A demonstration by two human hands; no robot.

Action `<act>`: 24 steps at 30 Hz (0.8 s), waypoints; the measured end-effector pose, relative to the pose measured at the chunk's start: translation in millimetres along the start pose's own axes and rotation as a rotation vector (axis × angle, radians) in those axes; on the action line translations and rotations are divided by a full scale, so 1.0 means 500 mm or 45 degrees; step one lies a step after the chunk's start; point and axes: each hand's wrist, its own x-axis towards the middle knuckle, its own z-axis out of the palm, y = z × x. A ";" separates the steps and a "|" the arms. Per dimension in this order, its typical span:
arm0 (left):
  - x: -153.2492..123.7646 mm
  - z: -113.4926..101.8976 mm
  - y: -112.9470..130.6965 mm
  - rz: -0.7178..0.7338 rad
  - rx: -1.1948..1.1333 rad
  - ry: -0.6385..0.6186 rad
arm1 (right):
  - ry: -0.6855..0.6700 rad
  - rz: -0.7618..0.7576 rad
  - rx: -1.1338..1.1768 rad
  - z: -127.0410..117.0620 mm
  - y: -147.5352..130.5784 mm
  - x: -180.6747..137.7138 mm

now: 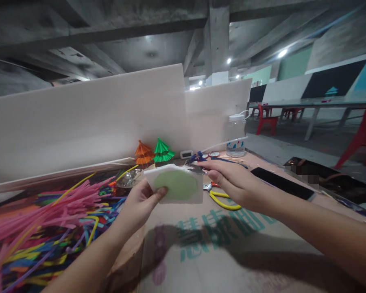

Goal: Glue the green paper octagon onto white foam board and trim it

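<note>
My left hand [146, 195] grips a white sheet or thin pad [197, 193] by its left side, with the thumb on the front. On its face is a pale green rounded shape [177, 185]. My right hand [225, 179] is closed at the pad's upper right corner; a dark, shiny thing shows by its fingertips, too blurred to name. Just below the right hand lies a tool with yellow handles [225, 201], its head partly hidden by the pad and the hand. Under both hands is a cardboard sheet [201, 252] with green printed characters.
Pink and multicoloured fuzzy stems [57, 211] heap at the left. Orange [144, 152] and green [162, 150] tree-shaped crafts stand before a white board [88, 122]. A clear bottle [236, 136] stands at the back right, a black phone [282, 184] nearer. Red chairs [265, 120] stand beyond.
</note>
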 end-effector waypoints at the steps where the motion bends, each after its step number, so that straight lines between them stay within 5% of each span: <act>1: -0.001 0.001 -0.003 0.004 -0.004 -0.009 | -0.005 -0.002 0.007 0.001 -0.001 -0.001; 10: -0.008 0.008 -0.006 0.025 0.037 -0.025 | -0.062 -0.115 -0.146 0.000 -0.002 -0.006; 24: -0.005 0.005 -0.004 0.002 0.024 -0.011 | 0.057 -0.024 0.105 -0.002 -0.015 0.002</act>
